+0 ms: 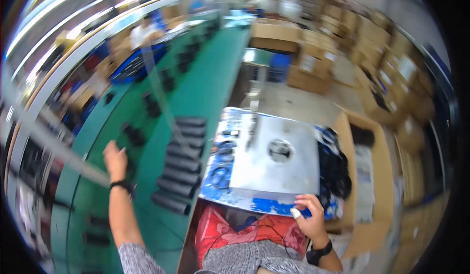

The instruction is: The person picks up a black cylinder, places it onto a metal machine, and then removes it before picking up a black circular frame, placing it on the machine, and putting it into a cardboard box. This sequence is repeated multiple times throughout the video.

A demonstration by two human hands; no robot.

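Green bench (110, 122), left of the frame, bears a black part (133, 135) just above the left hand (115, 157); its fingers curl loosely, holding what, if anything, I cannot tell. Grip is likely best across the part's middle. The right hand (309, 215), half spread, looks empty. The part's long axis slants down rightward; blur hides which end leads.

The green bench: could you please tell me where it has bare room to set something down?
The green bench has a bare strip beyond the black cylinders, between the line of dark parts and its right edge. It is crowded at the cylinders, which lie side by side, and along that line.
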